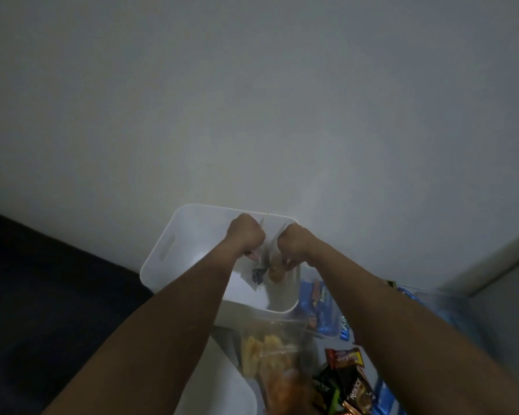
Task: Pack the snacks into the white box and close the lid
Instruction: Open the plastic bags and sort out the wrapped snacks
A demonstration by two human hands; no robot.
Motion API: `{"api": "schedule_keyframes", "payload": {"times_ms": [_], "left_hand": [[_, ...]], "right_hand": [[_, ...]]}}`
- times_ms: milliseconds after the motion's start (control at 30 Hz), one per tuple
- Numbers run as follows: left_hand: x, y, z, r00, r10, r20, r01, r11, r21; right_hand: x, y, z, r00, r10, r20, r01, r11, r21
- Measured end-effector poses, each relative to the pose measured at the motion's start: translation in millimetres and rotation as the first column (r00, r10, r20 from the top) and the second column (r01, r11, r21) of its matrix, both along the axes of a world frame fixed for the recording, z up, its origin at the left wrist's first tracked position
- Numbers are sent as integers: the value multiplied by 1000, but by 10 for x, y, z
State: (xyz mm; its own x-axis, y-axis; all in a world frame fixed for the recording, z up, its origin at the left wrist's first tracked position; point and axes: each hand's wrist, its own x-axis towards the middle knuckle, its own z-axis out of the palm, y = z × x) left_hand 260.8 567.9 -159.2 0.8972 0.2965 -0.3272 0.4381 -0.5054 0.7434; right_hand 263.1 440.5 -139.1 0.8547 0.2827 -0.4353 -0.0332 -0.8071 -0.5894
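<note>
Both hands reach out over the open white box [174, 250]. Left hand [246, 233] and right hand [294, 245] are each clenched on the top edge of a clear snack bag [264, 265], fists close together, bag hanging between them inside the box mouth. Bag contents: something dark and something tan; dim light, no finer detail. Box stands against the wall [252, 100], a handle slot visible in its left side. Nearer the camera, a second clear bag of yellow-orange snacks [270, 363] lies just below the box's near rim. Right of it, dark wrapped packets [351, 381], one red-topped. Blue packs [318, 307] sit just beside the box's right side, partly under the right forearm. Lid not identifiable.
</note>
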Motion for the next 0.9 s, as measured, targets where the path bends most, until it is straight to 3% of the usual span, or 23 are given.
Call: {"api": "schedule_keyframes", "payload": {"times_ms": [100, 167, 367, 467, 633, 900], "left_hand": [[54, -42, -193, 999, -37, 2, 37, 999, -24], [53, -73, -279, 998, -66, -20, 65, 997, -47], [78, -108, -443, 996, -83, -44, 72, 972, -222], [54, -83, -428, 998, 3, -60, -22, 949, -315], [-58, -37, -346, 999, 4, -55, -19, 960, -279], [-342, -55, -194, 999, 34, -1, -34, 986, -164]], "right_hand": [[11, -30, -46, 986, 69, -149, -83, 992, -92], [4, -12, -61, 964, -27, -263, 25, 1000, -10], [127, -60, -176, 980, -92, -176, 106, 992, 75], [115, -99, -161, 977, -161, -142, 176, 979, 103], [72, -206, -36, 980, -189, -60, 196, 972, 132], [-252, -442, 216, 988, -129, -80, 143, 970, 199]]}}
